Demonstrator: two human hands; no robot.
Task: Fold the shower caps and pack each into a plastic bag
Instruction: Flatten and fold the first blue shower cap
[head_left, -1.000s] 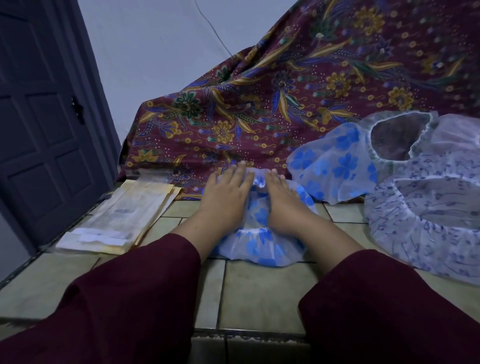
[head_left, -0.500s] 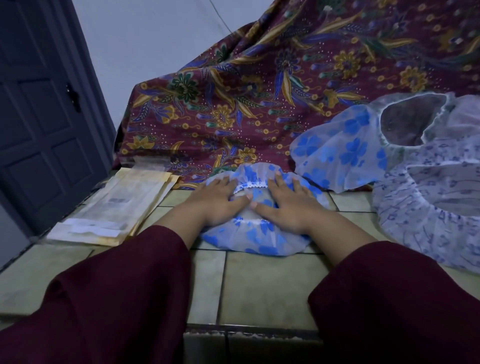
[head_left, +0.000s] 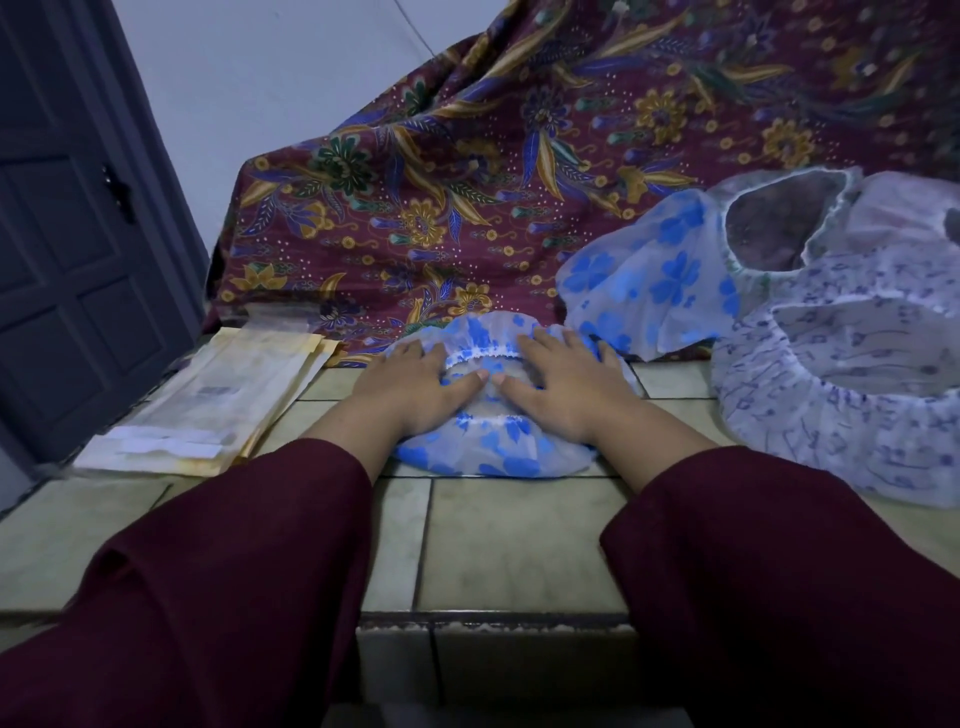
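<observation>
Plastic bags lie at left; label print too small to read. Your left hand and right hand both lie flat, fingers straight, pressing the blue-flower shower cap on the tiled ledge. Step, by my judgement: flattening before 1st fold. Next: fold in half, w/ air pressed out.

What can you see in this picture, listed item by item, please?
flattened shower cap: one, white with blue flowers, on the tiles under both hands
loose shower caps: a pile, count unclear, white with blue prints, at right
plastic bags: a stack, clear yellowish, at left
patterned cloth: one, maroon floral, draped behind
tiled surface: greenish
door: dark, at left
left hand: flat on the cap
right hand: flat on the cap
</observation>
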